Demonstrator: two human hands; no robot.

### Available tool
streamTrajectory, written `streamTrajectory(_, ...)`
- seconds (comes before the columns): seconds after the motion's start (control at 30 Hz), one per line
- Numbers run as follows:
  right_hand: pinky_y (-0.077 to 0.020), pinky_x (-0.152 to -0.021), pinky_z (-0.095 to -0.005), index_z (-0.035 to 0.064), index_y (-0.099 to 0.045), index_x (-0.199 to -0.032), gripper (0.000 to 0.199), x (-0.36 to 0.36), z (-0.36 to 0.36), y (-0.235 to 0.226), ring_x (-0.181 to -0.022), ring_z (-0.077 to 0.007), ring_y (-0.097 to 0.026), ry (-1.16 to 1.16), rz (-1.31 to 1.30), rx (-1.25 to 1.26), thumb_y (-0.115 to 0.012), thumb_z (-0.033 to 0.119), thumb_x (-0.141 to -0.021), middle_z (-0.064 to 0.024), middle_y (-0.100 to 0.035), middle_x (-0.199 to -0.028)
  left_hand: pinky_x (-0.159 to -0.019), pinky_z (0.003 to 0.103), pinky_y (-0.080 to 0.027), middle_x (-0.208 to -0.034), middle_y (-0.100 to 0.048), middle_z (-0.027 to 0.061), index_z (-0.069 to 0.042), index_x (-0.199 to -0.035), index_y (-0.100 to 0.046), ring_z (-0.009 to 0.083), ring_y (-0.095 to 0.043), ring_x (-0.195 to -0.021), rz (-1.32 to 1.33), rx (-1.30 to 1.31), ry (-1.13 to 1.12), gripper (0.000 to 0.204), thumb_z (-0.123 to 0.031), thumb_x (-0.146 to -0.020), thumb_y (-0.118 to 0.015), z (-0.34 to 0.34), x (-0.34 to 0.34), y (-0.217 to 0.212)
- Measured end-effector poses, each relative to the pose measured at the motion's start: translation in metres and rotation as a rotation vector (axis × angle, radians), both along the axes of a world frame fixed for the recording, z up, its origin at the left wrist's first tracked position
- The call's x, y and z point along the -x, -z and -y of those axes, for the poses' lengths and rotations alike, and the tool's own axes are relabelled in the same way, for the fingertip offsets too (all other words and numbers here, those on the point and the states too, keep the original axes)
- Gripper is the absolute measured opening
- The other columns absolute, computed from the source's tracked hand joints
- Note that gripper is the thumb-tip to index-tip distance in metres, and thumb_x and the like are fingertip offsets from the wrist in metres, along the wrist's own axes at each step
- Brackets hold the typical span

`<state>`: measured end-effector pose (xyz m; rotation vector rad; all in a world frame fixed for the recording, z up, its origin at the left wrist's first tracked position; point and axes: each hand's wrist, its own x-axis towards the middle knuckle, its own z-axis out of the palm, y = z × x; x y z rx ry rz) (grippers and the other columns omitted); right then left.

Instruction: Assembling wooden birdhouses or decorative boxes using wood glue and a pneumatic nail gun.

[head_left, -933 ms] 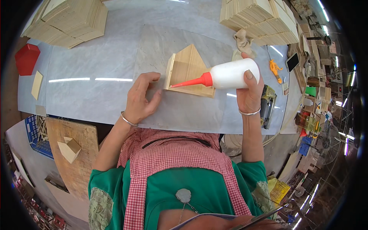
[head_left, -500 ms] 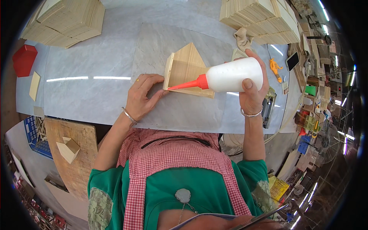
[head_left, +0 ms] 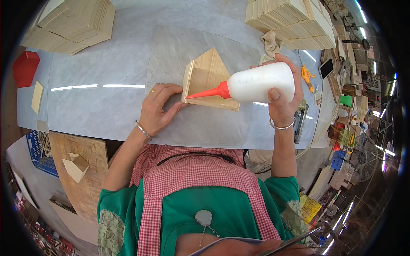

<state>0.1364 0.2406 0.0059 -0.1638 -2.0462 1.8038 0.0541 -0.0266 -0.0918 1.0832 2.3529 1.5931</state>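
Observation:
A house-shaped wooden piece [head_left: 209, 74] with raised strips along its edges lies on the table in front of me. My left hand [head_left: 161, 106] is at its near left corner, thumb and fingers closed on the edge; the fingertips are partly hidden. In my right hand [head_left: 284, 100] is a white squeeze bottle [head_left: 256, 83], tilted over so its long red nozzle [head_left: 209, 92] points left. The nozzle's tip is at the inner near left corner of the wooden piece; whether it touches cannot be told.
Stacks of thin wooden boards stand at the far left [head_left: 74, 25] and far right [head_left: 290, 21]. A red block [head_left: 26, 69] and a pale wood piece [head_left: 37, 97] lie left. Orange cutter [head_left: 306, 77], phone [head_left: 326, 68] and cloth [head_left: 270, 45] are right. Another wooden house piece [head_left: 76, 166] rests on a board.
The bottle's nozzle tip has shifted very slightly left and up at the corner. My left hand keeps its place on the wooden piece.

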Motion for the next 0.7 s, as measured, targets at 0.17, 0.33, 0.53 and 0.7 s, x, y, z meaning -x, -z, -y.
streamTrajectory(0.17, -0.0490, -0.084, -0.0293, -0.0011, -0.046, -0.127, 0.068, 0.007, -0.004, -0.003, -0.096, -0.0168, -0.060, -0.005, -0.021, -0.030, -0.079, 0.021, -0.072, -0.0095, -0.061, -0.105, -0.079, 0.034, -0.048, -0.101, -0.063, 0.0098, -0.004, -0.102, -0.063, 0.0267, -0.059, -0.093, 0.000, 0.006, 0.002, 0.031, -0.010, -0.073, -0.073, 0.000, 0.001, 0.000)
streamTrajectory(0.33, -0.0484, -0.082, -0.0272, -0.0009, -0.048, -0.125, 0.065, 0.018, -0.012, -0.001, -0.093, -0.0142, -0.058, 0.042, -0.043, -0.072, -0.078, 0.021, -0.072, -0.0078, -0.059, -0.106, -0.079, 0.034, -0.048, -0.102, -0.063, 0.0100, -0.004, -0.103, -0.063, 0.0271, -0.059, -0.094, -0.006, 0.011, 0.013, 0.032, -0.010, -0.073, -0.073, 0.002, 0.001, 0.002)
streamTrajectory(0.53, -0.0468, -0.084, -0.0269, 0.0005, -0.051, -0.123, 0.058, 0.033, -0.015, -0.003, -0.095, -0.0137, -0.056, 0.127, -0.097, -0.100, -0.077, 0.019, -0.075, -0.0059, -0.057, -0.108, -0.079, 0.035, -0.048, -0.102, -0.063, 0.0106, -0.003, -0.102, -0.063, 0.0274, -0.059, -0.094, -0.007, 0.012, 0.016, 0.032, -0.010, -0.073, -0.073, 0.001, 0.003, 0.002)
streamTrajectory(0.7, -0.0461, -0.086, -0.0270, 0.0007, -0.052, -0.122, 0.056, 0.036, -0.018, -0.003, -0.097, -0.0138, -0.056, 0.140, -0.105, -0.105, -0.077, 0.019, -0.076, -0.0059, -0.057, -0.110, -0.080, 0.035, -0.048, -0.102, -0.063, 0.0110, -0.003, -0.102, -0.063, 0.0280, -0.059, -0.094, -0.014, 0.014, 0.017, 0.032, -0.010, -0.073, -0.073, 0.001, 0.001, 0.003)
